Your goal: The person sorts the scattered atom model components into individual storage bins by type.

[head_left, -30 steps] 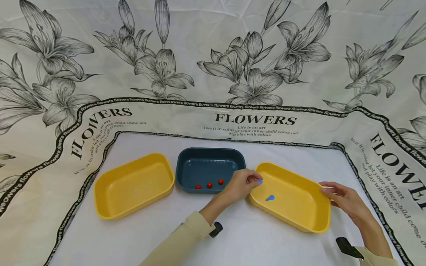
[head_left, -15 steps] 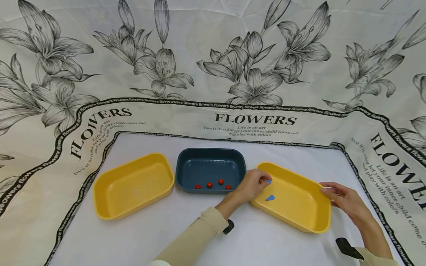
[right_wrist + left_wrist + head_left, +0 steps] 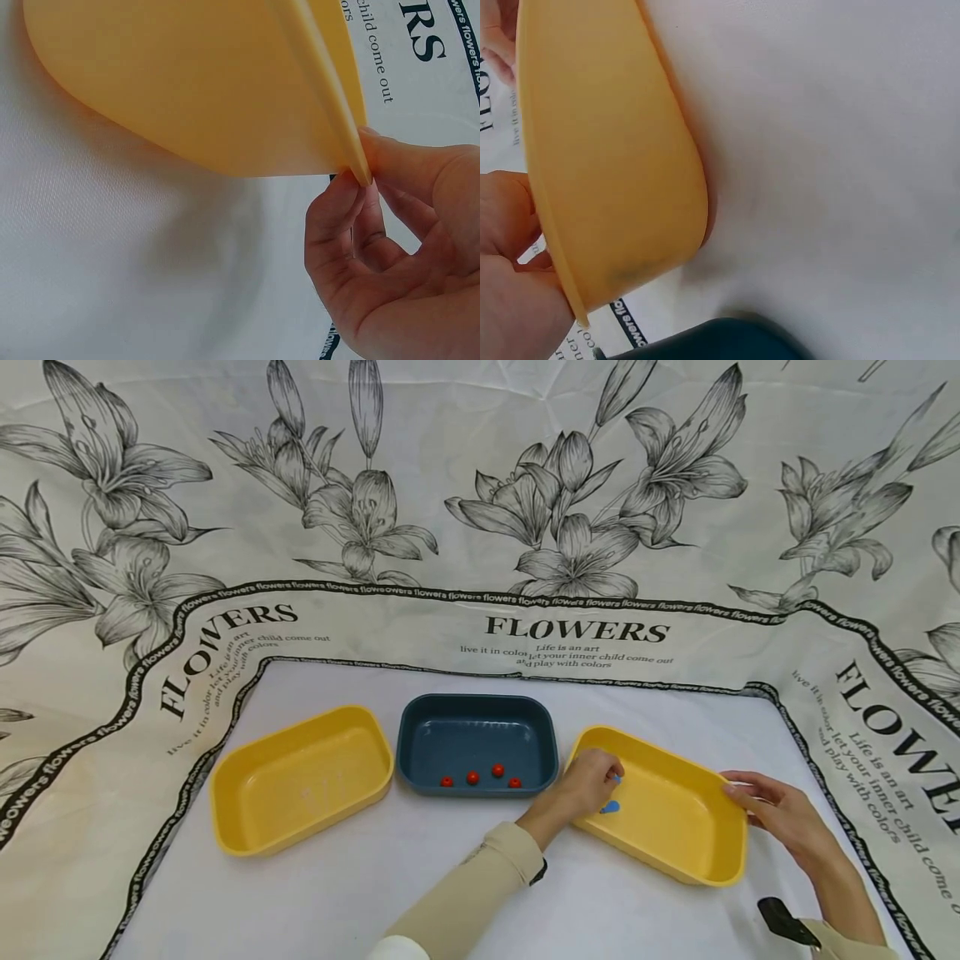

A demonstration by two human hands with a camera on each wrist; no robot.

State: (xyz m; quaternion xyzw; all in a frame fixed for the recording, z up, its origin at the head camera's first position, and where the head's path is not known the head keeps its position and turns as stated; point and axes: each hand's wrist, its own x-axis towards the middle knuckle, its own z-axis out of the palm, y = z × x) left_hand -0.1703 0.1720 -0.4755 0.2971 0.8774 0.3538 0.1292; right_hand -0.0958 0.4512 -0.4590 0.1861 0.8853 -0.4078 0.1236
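My left hand [image 3: 591, 783] reaches over the near left rim of the right yellow tray [image 3: 675, 810] and pinches a small blue piece [image 3: 617, 778], mostly hidden by the fingers. Just below it, a blue teardrop-shaped piece [image 3: 611, 807] lies on the tray floor. At the tray's right end, my right hand [image 3: 783, 814] grips the rim between thumb and fingers, which the right wrist view shows closely. The left wrist view has the left hand [image 3: 514, 277] beyond the tray's outer wall [image 3: 622, 165]; its fingertips are hidden there.
A dark blue tray [image 3: 476, 702] stands left of the yellow one, with several red beads [image 3: 472, 777] near its front side. Farther left is another yellow tray [image 3: 300, 827] holding a few faint clear bits [image 3: 324, 787]. Flower-printed cloth [image 3: 577, 560] rises behind the white tabletop [image 3: 300, 902].
My left hand has moved right and slightly down into the yellow tray with the blue piece. Another red bead has come into view from behind the wrist. The right hand stays at the rim.
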